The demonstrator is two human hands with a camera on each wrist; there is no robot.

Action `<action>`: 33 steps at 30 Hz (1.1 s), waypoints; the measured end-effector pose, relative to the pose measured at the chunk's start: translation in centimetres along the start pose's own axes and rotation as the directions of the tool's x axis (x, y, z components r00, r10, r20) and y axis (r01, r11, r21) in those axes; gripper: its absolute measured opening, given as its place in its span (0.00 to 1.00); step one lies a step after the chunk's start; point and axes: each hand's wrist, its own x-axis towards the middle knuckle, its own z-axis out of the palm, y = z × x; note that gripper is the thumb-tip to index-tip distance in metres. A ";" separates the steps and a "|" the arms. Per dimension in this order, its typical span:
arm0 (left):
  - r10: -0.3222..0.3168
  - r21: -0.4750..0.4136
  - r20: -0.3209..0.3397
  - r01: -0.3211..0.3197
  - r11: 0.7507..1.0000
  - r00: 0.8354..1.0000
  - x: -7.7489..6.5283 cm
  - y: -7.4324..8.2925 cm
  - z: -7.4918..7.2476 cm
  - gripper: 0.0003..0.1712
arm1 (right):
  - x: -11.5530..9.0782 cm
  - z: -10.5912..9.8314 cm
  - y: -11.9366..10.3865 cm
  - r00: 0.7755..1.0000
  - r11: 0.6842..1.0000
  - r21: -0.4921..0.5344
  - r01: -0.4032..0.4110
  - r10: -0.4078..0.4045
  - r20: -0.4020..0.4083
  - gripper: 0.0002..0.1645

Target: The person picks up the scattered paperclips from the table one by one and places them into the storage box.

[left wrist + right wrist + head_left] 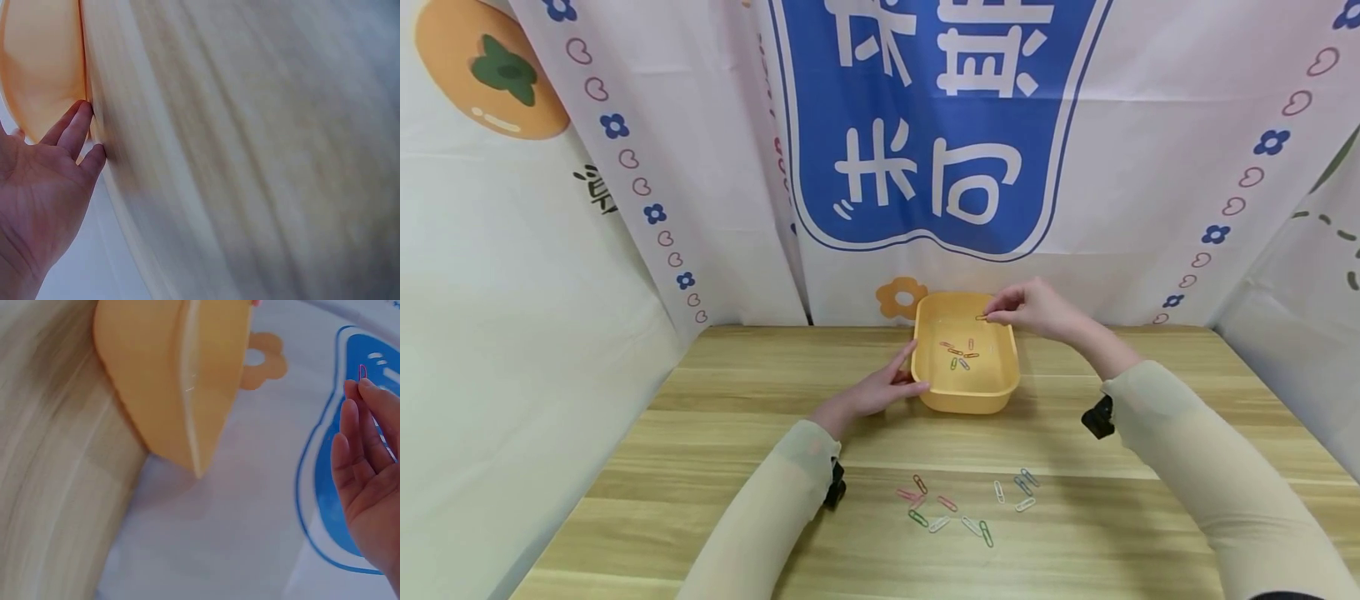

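1. Paper clip (981,317), pinched between thumb and fingertips of the right hand (1033,310), is over the far right of the yellow tub (966,403).
2. Left hand (877,393), fingers spread, touches the tub's left side.
3. Apparently mid-placing; next calls for loosening that pinch (low, ideally).
4. Inside lie several mixed-colour clips (956,352).

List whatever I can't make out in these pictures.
Held paper clip, right wrist view: one end hidden by the right hand's fingertips.
Yellow plastic bin, left wrist view: cut off by the top edge.
Wooden tabletop, left wrist view: grain blurred.
Paper clips in the bin, head view: wire bends too small.
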 end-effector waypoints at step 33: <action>-0.007 -0.001 -0.005 0.007 1.000 1.000 -0.2 -0.1 -0.1 0.51 | 5.6 5.8 5.8 0.991 0.985 -0.108 -0.136 0.133 -0.035 0.05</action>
